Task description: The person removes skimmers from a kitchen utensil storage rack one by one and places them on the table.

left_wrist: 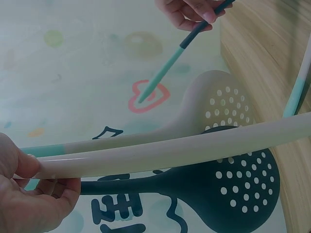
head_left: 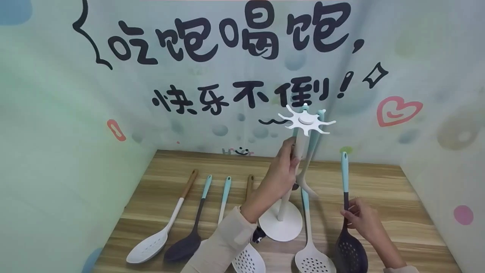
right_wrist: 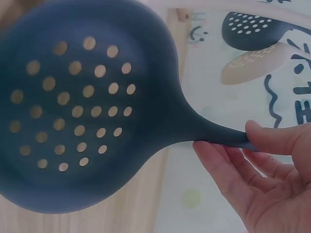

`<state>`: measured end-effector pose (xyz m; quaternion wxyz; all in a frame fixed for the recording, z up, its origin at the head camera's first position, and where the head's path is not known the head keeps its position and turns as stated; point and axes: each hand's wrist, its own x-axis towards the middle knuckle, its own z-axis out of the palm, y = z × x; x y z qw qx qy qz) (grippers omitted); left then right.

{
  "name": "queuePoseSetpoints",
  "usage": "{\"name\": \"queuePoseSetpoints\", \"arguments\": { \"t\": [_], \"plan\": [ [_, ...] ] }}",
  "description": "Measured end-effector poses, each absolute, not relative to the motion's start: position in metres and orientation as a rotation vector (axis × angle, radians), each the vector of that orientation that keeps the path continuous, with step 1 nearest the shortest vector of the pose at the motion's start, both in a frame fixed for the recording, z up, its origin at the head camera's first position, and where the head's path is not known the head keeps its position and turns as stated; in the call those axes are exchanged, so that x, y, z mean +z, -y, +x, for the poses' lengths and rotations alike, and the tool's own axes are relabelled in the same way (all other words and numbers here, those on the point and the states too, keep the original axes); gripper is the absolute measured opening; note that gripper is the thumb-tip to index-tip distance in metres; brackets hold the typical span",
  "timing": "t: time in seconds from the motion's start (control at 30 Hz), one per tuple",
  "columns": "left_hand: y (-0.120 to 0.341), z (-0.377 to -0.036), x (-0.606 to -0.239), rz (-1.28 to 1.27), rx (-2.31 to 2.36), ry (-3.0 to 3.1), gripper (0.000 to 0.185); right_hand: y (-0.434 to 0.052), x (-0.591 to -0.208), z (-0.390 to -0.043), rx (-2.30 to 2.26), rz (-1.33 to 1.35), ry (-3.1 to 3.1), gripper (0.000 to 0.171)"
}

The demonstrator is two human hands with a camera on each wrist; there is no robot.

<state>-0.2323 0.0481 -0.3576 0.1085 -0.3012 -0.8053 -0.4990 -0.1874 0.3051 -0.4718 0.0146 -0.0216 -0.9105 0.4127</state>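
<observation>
While the left hand [head_left: 273, 175] grips the stand [head_left: 301, 144], the right hand [head_left: 360, 217] pinches a dark skimmer [head_left: 344, 230] right of it, long axis running from near bowl [head_left: 352, 252] to far handle [head_left: 344, 172].

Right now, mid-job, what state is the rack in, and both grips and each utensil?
Rack: upright.
Left grip: curled round rack pole.
Held dark skimmer: handle up, bowl down.
Right grip: pinching its shaft.
Hanging dark skimmer: bowl down.
Hanging pale skimmer: bowl down.
White slotted spoon: lying on table.
Dark spoon: lying.
Teal-handled utensil: lying, head mostly hidden.
Half-covered skimmer: lying.
Teal-handled pale skimmer: lying.
</observation>
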Motion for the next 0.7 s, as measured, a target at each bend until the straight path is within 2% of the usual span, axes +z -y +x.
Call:
{"name": "queuePoseSetpoints", "arguments": {
  "t": [0.4,0.7],
  "plan": [
    [-0.048,-0.232,-0.357,-0.869,-1.458,2.377,0.042,-0.316,-0.496,-0.194,1.374,-0.134,2.915,0.025],
    [-0.048,-0.232,-0.357,-0.874,-1.465,2.381,0.043,-0.321,-0.510,-0.199,1.336,-0.193,3.016,0.019]
  ]
}}
